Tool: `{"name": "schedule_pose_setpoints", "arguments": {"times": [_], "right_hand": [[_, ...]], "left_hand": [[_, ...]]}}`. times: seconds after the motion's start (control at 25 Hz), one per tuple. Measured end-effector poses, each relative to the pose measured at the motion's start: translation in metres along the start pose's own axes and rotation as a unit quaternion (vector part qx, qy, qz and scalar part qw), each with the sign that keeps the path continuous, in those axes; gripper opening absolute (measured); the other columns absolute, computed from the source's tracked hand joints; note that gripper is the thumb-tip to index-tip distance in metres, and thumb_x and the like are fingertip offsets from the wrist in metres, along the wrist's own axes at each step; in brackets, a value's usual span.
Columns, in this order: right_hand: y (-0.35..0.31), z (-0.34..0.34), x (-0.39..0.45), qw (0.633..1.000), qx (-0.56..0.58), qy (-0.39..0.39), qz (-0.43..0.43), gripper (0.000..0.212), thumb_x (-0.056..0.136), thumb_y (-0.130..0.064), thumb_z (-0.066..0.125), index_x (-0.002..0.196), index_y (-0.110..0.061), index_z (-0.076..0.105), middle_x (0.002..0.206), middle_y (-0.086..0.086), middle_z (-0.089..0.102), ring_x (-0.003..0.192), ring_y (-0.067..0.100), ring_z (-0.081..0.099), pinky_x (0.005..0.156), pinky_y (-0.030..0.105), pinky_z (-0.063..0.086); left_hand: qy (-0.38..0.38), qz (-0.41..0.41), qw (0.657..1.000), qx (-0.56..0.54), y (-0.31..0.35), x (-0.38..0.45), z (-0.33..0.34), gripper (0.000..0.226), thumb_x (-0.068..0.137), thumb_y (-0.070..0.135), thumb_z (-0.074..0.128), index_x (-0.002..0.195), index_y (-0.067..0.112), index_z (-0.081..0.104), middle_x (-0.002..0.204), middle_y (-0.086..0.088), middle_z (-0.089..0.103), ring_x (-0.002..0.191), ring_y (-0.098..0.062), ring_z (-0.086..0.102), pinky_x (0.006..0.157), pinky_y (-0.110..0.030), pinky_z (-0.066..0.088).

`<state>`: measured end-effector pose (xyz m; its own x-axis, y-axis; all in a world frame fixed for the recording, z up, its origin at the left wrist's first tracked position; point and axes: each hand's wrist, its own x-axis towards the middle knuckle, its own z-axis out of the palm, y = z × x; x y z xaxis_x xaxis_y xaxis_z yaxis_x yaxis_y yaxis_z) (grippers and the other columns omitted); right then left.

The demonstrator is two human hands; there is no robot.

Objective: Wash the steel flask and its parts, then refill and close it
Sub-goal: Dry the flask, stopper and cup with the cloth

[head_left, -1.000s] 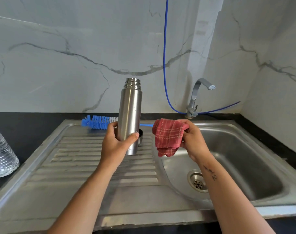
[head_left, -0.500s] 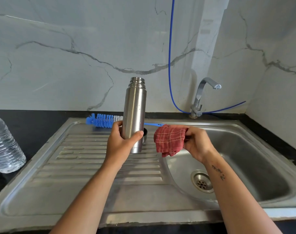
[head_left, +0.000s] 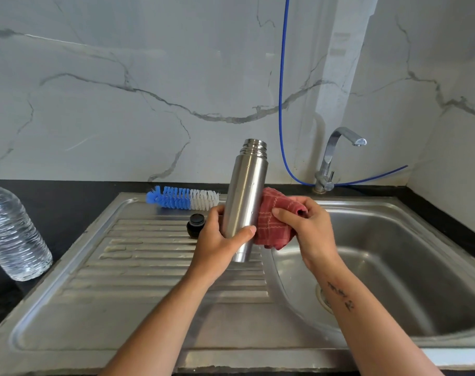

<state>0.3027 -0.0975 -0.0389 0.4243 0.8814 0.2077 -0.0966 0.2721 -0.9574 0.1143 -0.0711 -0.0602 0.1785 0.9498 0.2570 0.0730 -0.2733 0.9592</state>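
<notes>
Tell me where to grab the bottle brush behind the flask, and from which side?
Probably from above, at the white bristle end or the stem beyond it. The bottle brush lies flat along the back ledge of the sink, blue tip pointing left. Its handle runs right, hidden behind the flask held in the left hand, so move the flask first.

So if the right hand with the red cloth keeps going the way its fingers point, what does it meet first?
The right hand points leftward, pressing the red checked cloth against the upright steel flask, so the flask body comes first, with the left hand gripping its far side.
</notes>
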Motion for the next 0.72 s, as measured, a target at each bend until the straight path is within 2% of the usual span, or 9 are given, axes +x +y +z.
{"name": "schedule_pose_setpoints", "arguments": {"times": [0.16, 0.24, 0.36, 0.48, 0.56, 0.6, 0.64, 0.68, 0.72], "right_hand": [[0.004, 0.015, -0.011, 0.997, 0.079, -0.017, -0.021, 0.030, 0.092, -0.002, 0.069, 0.120, -0.013, 0.070, 0.111, 0.016, 0.075, 0.098, 0.030, 0.073, 0.084, 0.044, 0.062], [0.007, 0.023, -0.017, 0.998, 0.049, -0.034, -0.026, 0.034, 0.096, 0.000, 0.063, 0.126, -0.016, 0.064, 0.108, 0.011, 0.075, 0.094, 0.027, 0.073, 0.076, 0.040, 0.062], [0.011, 0.033, -0.026, 0.996, -0.020, -0.067, -0.061, 0.033, 0.095, 0.007, 0.056, 0.119, -0.014, 0.064, 0.089, 0.010, 0.068, 0.073, 0.018, 0.062, 0.057, 0.028, 0.053], [0.014, 0.035, -0.035, 0.985, -0.075, -0.094, -0.126, 0.024, 0.090, -0.003, 0.060, 0.109, -0.018, 0.060, 0.095, 0.007, 0.068, 0.077, 0.010, 0.059, 0.067, 0.025, 0.050], [0.014, 0.041, -0.042, 0.958, -0.160, -0.147, -0.187, 0.028, 0.091, -0.017, 0.058, 0.116, -0.031, 0.054, 0.125, 0.004, 0.067, 0.099, 0.012, 0.059, 0.082, 0.032, 0.049], [0.014, 0.045, -0.044, 0.937, -0.206, -0.175, -0.219, 0.036, 0.093, -0.021, 0.055, 0.126, -0.036, 0.050, 0.146, 0.002, 0.056, 0.122, 0.014, 0.054, 0.098, 0.036, 0.045], [0.014, 0.049, -0.044, 0.915, -0.249, -0.190, -0.255, 0.048, 0.096, -0.023, 0.051, 0.141, -0.037, 0.045, 0.161, -0.002, 0.040, 0.146, 0.016, 0.037, 0.114, 0.040, 0.035], [0.012, 0.052, -0.043, 0.895, -0.284, -0.187, -0.290, 0.058, 0.097, -0.026, 0.049, 0.153, -0.033, 0.038, 0.168, -0.006, 0.026, 0.157, 0.018, 0.014, 0.123, 0.044, 0.022], [0.009, 0.053, -0.039, 0.878, -0.313, -0.166, -0.322, 0.063, 0.097, -0.030, 0.047, 0.158, -0.027, 0.034, 0.171, -0.006, 0.018, 0.159, 0.020, 0.000, 0.126, 0.049, 0.013]], "left_hand": [[-0.013, 0.011, 1.000, -0.022, 0.001, -0.002, 0.004, 0.049, 0.080, 0.039, 0.080, 0.122, 0.041, 0.054, 0.110, 0.010, 0.073, 0.098, -0.004, 0.071, 0.086, -0.030, 0.059], [-0.007, 0.013, 0.999, -0.030, 0.002, -0.002, 0.005, 0.051, 0.076, 0.045, 0.077, 0.121, 0.041, 0.055, 0.111, 0.009, 0.073, 0.099, -0.005, 0.071, 0.089, -0.034, 0.060], [0.010, 0.014, 0.999, -0.048, 0.002, 0.000, 0.005, 0.053, 0.081, 0.054, 0.071, 0.130, 0.039, 0.056, 0.114, 0.012, 0.073, 0.105, -0.005, 0.070, 0.096, -0.041, 0.058], [0.026, 0.017, 0.996, -0.086, 0.002, 0.008, -0.002, 0.047, 0.100, 0.054, 0.052, 0.145, 0.039, 0.049, 0.129, 0.016, 0.068, 0.119, -0.002, 0.064, 0.107, -0.038, 0.050], [0.020, 0.024, 0.993, -0.115, 0.004, 0.012, -0.003, 0.041, 0.109, 0.043, 0.041, 0.148, 0.036, 0.048, 0.134, 0.014, 0.066, 0.125, -0.002, 0.061, 0.112, -0.039, 0.046], [0.007, 0.026, 0.992, -0.123, 0.006, 0.012, -0.001, 0.040, 0.109, 0.041, 0.040, 0.148, 0.034, 0.050, 0.136, 0.012, 0.066, 0.127, -0.005, 0.061, 0.114, -0.041, 0.044], [-0.015, 0.028, 0.991, -0.128, 0.006, 0.011, 0.002, 0.040, 0.109, 0.040, 0.041, 0.148, 0.033, 0.050, 0.138, 0.009, 0.065, 0.130, -0.008, 0.060, 0.116, -0.043, 0.042], [-0.043, 0.032, 0.991, -0.126, 0.006, 0.010, 0.006, 0.042, 0.109, 0.042, 0.044, 0.149, 0.033, 0.049, 0.142, 0.007, 0.062, 0.133, -0.012, 0.058, 0.117, -0.046, 0.040], [-0.072, 0.039, 0.989, -0.119, 0.004, 0.008, 0.010, 0.045, 0.108, 0.043, 0.046, 0.152, 0.034, 0.046, 0.147, 0.007, 0.059, 0.137, -0.013, 0.054, 0.118, -0.047, 0.038]]}}
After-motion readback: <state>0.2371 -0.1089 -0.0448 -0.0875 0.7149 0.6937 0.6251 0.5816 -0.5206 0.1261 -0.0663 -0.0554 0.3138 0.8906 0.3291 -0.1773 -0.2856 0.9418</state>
